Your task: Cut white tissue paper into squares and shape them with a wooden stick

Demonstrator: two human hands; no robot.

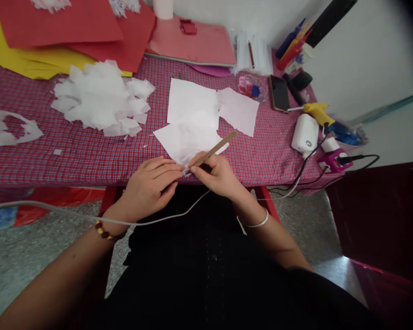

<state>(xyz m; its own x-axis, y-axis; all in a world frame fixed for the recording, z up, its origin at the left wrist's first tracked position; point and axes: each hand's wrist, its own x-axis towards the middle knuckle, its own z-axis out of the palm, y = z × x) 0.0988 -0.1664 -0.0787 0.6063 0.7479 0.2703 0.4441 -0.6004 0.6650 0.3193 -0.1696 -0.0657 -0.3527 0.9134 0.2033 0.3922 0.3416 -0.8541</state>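
Note:
My right hand (pixel 215 174) is closed in a pinch on a flat wooden craft stick (pixel 217 147), which slants up to the right. Its fingertips meet a crumpled bit at the near edge of a thin white paper sheet (pixel 179 141), close to the table's front edge. Lying almost flat, my left hand (pixel 153 181) has its fingers stretched out side by side, their tips touching that same crumpled edge. Its thumb sits lower, apart from the fingertips. Just beyond are another white sheet (pixel 192 101) and a pale pinkish sheet (pixel 240 110).
A heap of white paper pieces (pixel 96 98) lies on the checked tablecloth (pixel 124 153). Red sheets (pixel 62 27) and a pink folder (pixel 199 43) are behind. On the right are a phone (pixel 279 94), a yellow glue gun (pixel 316 111) and a white charger (pixel 305 134). A pale cable (pixel 165 217) crosses my left wrist.

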